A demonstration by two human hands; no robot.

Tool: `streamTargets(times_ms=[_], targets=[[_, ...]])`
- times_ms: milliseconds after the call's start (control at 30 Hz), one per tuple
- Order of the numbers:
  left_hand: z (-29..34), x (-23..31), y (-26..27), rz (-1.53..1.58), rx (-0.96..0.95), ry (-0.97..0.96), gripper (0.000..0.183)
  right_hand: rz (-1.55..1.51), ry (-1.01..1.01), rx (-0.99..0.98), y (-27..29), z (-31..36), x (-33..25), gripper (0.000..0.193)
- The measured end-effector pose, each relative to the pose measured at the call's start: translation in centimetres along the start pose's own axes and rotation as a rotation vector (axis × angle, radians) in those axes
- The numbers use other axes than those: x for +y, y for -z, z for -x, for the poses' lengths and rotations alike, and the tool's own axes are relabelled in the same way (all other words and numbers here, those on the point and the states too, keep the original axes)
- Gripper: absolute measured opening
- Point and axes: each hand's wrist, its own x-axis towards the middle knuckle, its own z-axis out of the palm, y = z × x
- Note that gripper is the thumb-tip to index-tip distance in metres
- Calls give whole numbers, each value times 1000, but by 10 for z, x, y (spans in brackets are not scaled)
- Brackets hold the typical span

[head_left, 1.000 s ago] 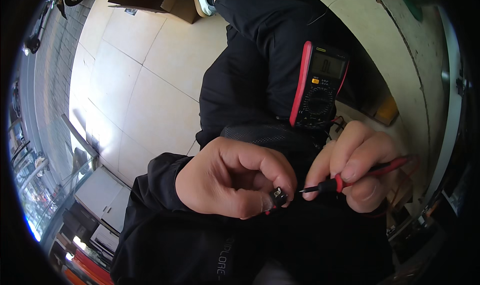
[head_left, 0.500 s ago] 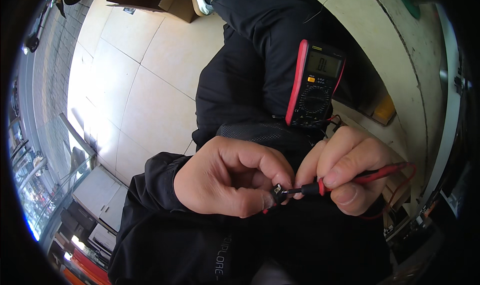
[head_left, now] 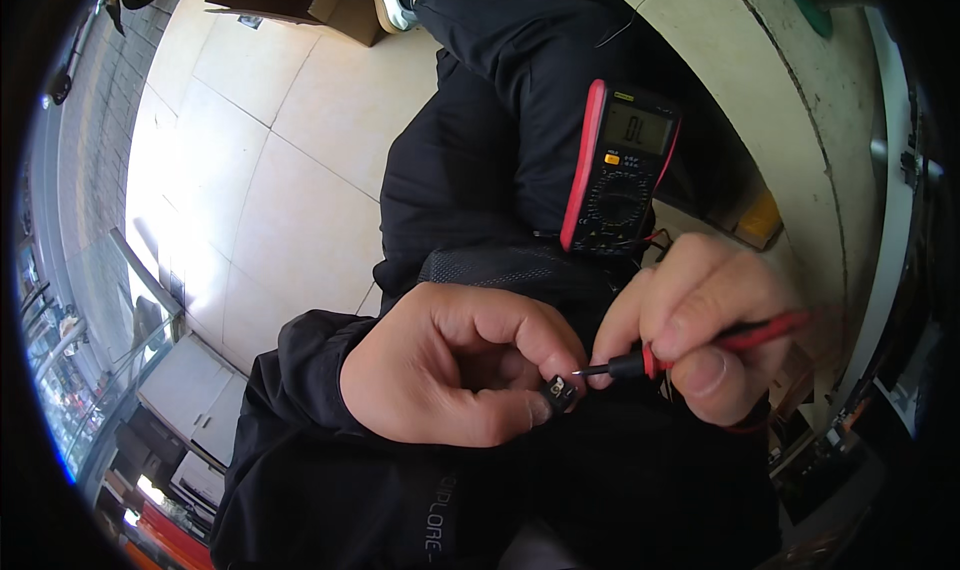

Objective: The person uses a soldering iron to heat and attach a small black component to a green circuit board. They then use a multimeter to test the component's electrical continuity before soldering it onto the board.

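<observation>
Between thumb and forefinger, my left hand (head_left: 465, 370) pinches a small black part with metal contacts (head_left: 559, 394); its exact kind is too small to tell. My right hand (head_left: 710, 330) grips a red and black multimeter test probe (head_left: 635, 366), its metal tip pointing left. That tip sits just off the upper edge of the small part, close to my left fingertips. Beyond my hands a red and black digital multimeter (head_left: 620, 170) rests tilted on my leg, its display lit with characters. A lead at its lower edge passes behind my right hand.
My dark-trousered legs (head_left: 470, 160) stretch away over the tiled floor (head_left: 310, 190). An open cardboard box (head_left: 345, 10) stands at the far left, near a shoe (head_left: 395, 0). A thin wire (head_left: 640, 20) lies at the far right. White cabinets (head_left: 205, 395) stand at the left.
The probe tip has drawn back and up from the small part, which now shows more of its contacts. My right hand has shifted slightly up and is a little blurred.
</observation>
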Motion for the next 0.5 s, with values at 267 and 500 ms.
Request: streamTargets(times_ms=[267,500], targets=[[0,-7,2,-57,-16,-63,25,-208,-54,141,-6,4,10,11],[-1,-8,2,-64,-23,-68,25,-231,-71,152,-7,3,9,11]])
